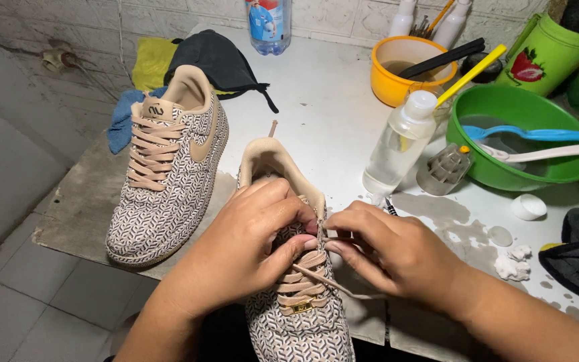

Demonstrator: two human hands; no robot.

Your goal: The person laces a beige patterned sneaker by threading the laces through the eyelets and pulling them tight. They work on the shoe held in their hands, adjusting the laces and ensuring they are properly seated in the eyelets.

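Hands meet over the near patterned shoe (301, 322), which lies toe toward the camera at the front edge of the white table (330, 100), its toe reaching past that edge. Left hand (249, 245) curls over the shoe's tongue and upper eyelets, fingers bent and pressing down on the tan lace (306, 276). Right hand (387, 251), just right of the shoe, pinches a lace end between thumb and fingertips; a loose strand runs from the lower rows out under that hand. Second shoe (169, 171), fully laced, stands left of the near shoe, close but apart, with its toe also at the table's front edge. Behind the near shoe a strip of bare tabletop runs back to a plastic water bottle (269, 25) at the wall. Right of the near shoe and close by, a clear squeeze bottle (400, 144) leans, with a small ribbed cap (444, 169) beside it; beyond them sit a green basin (531, 137) and an orange bowl (407, 67). A white lid (528, 206) lies further right. Grey tiled floor shows below the table's left edge.
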